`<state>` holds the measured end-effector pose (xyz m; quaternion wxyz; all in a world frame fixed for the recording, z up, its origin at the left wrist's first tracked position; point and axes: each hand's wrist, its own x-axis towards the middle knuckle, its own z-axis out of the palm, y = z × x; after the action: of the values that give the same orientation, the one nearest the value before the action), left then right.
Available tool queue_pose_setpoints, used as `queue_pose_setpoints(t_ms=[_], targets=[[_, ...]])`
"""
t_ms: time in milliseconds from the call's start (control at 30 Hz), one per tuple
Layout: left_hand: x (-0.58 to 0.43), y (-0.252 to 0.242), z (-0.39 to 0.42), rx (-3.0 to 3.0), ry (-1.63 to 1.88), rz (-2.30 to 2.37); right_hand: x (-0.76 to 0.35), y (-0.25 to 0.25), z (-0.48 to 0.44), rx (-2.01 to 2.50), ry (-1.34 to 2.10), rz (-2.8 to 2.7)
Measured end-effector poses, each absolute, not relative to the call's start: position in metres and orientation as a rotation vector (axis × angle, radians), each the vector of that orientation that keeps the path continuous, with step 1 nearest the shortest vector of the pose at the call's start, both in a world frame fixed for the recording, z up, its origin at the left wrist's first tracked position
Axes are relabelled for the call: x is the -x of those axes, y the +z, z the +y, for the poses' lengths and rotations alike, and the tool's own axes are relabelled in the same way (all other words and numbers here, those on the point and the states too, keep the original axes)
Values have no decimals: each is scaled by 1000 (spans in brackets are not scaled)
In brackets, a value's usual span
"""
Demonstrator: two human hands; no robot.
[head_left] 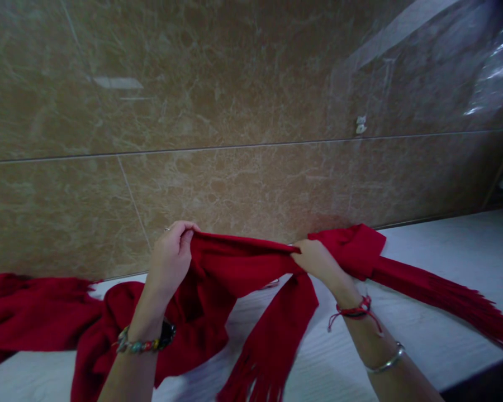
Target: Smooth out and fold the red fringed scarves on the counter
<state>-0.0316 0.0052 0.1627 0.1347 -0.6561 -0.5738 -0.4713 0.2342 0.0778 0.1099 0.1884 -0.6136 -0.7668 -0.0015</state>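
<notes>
A long red scarf [218,279] with fringed ends lies across a white wood-grain table [436,262]. My left hand [171,257] is closed on a raised fold of the scarf near its middle. My right hand [318,262] pinches the same stretch of cloth further right, so the fabric hangs taut between both hands above the table. One fringed end [452,301] trails to the right on the table, another [255,363] hangs toward the front edge. My left wrist carries a beaded bracelet, my right a red string and a metal bangle.
A brown marble-tiled wall [235,111] rises directly behind the table. More red scarf cloth [29,312] lies bunched at the far left. The table's dark front edge [482,379] shows at the bottom right. A shiny blurred object [498,67] sits at the top right.
</notes>
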Motion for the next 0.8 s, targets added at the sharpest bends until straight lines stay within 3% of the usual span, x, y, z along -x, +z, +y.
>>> queue_pose_setpoints(t_ms=[100,200,433,533,800], targets=[[37,167,-1,1780,-1438,-1646,-271,134,81,1871,-258,-1768],[43,167,0,1773,-1442,-1647,-299,140,79,1793,-345,-1737],[49,152,25,2017,-1087,-1805,-272,52,60,1801,-72,-2456],[53,152,25,2034,-1029,-1785,-263,34,64,1757,-36,-2518],[99,163,11,1787,-972,-2013,-325,80,105,1549,-99,-2351]])
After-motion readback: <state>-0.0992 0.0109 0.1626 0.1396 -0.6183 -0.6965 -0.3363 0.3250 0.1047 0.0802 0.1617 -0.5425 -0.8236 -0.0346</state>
